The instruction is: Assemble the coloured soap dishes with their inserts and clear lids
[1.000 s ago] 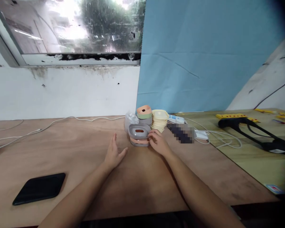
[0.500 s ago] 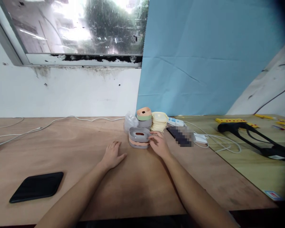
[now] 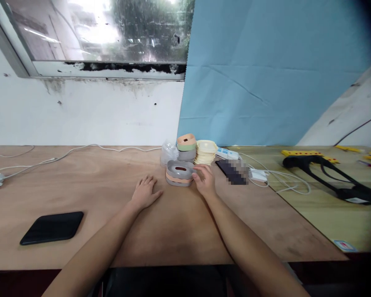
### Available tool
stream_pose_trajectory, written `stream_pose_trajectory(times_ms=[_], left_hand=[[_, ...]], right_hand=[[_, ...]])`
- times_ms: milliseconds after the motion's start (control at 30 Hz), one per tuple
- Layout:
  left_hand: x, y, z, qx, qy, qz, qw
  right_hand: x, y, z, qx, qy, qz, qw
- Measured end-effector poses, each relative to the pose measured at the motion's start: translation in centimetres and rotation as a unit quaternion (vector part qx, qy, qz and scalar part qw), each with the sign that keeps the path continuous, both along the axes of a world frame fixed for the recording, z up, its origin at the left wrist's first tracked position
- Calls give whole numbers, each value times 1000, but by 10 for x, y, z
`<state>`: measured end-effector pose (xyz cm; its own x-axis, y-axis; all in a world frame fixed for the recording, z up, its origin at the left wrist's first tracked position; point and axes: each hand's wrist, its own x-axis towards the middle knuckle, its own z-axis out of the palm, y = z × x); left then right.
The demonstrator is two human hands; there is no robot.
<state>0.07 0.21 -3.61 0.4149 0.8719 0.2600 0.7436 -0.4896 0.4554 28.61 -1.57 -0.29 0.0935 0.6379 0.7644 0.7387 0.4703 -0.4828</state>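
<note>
The left hand (image 3: 145,192) is lying palm down on the table (image 3: 179,231), with its fingers a little spread and holding nothing. It is resting just beside the near stack (image 3: 178,173), at the stack's left, but not touching it.

The right hand (image 3: 205,179) is pinching the right end of the near stack: the fingers (image 3: 199,168) are lying on the top rim and the thumb is pressing on the side that faces the person. This stack is standing on the table between the two hands, and it is showing a grey dish on top, an orange one in the middle and a grey one below.

Just behind it, the far stack (image 3: 186,147) is standing, with orange, green and grey layers. The cream lids (image 3: 206,152) are piled at its right, and a clear tub (image 3: 168,153) is at its left. A black phone (image 3: 52,227) is lying flat, well apart at the left near the table edge. A white cable (image 3: 80,150) is running along the wall side. A blue sheet (image 3: 266,70) is hanging behind.
</note>
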Motion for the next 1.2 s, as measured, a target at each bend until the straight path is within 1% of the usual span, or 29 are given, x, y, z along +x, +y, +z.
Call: stream_pose_trajectory(times_ms=[100, 167, 267, 333, 400, 467, 600, 700, 800, 933, 1067, 1200], left_hand=[[-3, 7, 0, 3, 11, 29, 1000], [-12, 13, 3, 1, 42, 65, 997], [-34, 21, 8, -18, 98, 130, 987], [-50, 25, 12, -34, 126, 162, 978], [-63, 29, 15, -45, 144, 191, 970], [-71, 31, 17, -49, 155, 207, 965], [-74, 30, 18, -47, 165, 198, 965], [-72, 29, 16, -44, 170, 185, 967], [-70, 28, 14, -44, 182, 177, 966], [-69, 27, 12, -48, 192, 170, 965], [-69, 28, 11, -34, 195, 158, 967], [-69, 28, 10, -28, 194, 150, 969]], right_hand=[[8, 4, -4, 7, 45, -46, 998], [16, 7, -5, 8, 69, -78, 995], [27, 9, -5, 12, 95, -132, 987], [35, 11, -7, 6, 100, -167, 981], [42, 16, -9, -1, 104, -196, 975], [50, 21, -13, -2, 118, -219, 969], [63, 30, -21, -4, 149, -262, 953], [70, 31, -22, 6, 110, -287, 952], [73, 34, -21, 34, 69, -302, 950], [76, 43, -23, 69, 50, -287, 954], [80, 53, -25, 68, 34, -263, 962], [86, 61, -22, 70, -3, -243, 968]])
